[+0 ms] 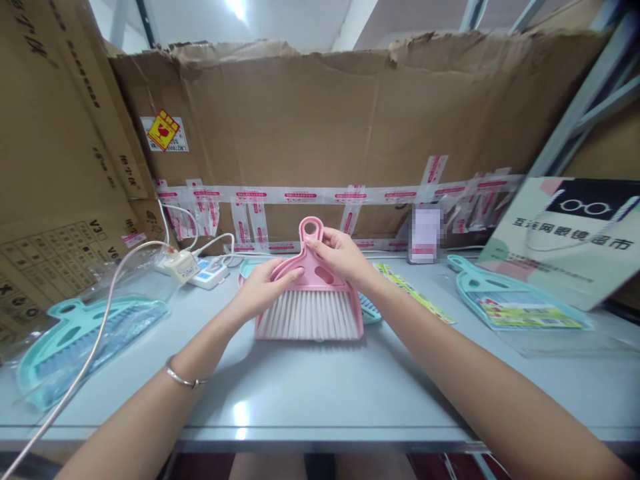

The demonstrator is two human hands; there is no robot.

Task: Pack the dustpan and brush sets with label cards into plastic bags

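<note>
In the head view, a pink brush [310, 300] with white bristles is seen in the middle of the grey table [320, 393], a little toward its far side. Its bristles are turned to the person and its ring-shaped handle end is pointed to the cardboard wall [350, 120]. A pink rim is visible around the bristles; whether it belongs to a matching dustpan cannot be told for sure. The brush is held from both sides. The left hand [263, 287] is laid on the left shoulder of the brush, with the fingers curled over it and grasping it. The right hand [340, 257] is closed on the handle just below the ring, which is pinched between thumb and fingers. A thin bracelet [183, 380] is worn on the left wrist. Behind the brush, partly hidden, a teal dustpan edge [370, 310] is seen touching it. At the left side of the table a teal set in a plastic bag [75, 340] is placed, well apart from the hands, and a white cable [100, 313] is led over it from a power strip [207, 273] near the wall. At the right side another teal dustpan [515, 303] with a printed card is lying, and beside it a paper bag [575, 233] is leaned.
</note>
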